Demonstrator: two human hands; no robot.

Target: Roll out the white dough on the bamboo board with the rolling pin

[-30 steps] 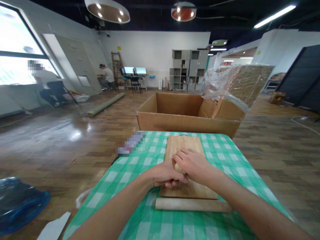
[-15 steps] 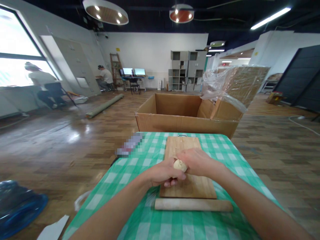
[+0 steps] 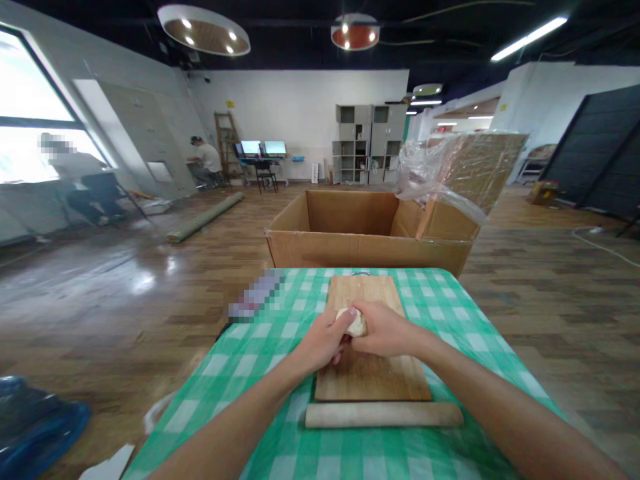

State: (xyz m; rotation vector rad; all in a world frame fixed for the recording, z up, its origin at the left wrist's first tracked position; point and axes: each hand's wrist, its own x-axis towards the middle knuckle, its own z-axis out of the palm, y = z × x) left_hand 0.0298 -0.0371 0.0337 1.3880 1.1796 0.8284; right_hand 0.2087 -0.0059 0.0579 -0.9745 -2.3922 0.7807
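Note:
Between my two hands is a pale ball of dough (image 3: 357, 325), held above a wooden cutting board (image 3: 373, 377). My left hand (image 3: 326, 339) grips it from the left, its thumb pressed over the top. From the right, my right hand (image 3: 383, 328) closes round the same dough, with its fingertips meeting the left hand. The underside of the dough and some fingers are hidden. A wooden rolling pin (image 3: 384, 415) lies crosswise along the board's near edge.
A green-and-white checked tablecloth (image 3: 280, 427) covers the table. At its far left corner lies a blurred-out flat object (image 3: 256, 297). Beyond the table stands a large open cardboard box (image 3: 370, 250). Two seated people are farther back on the left.
My hands have shifted their grip on the dough, and the left thumb now lies over its top. The whole view has moved slightly.

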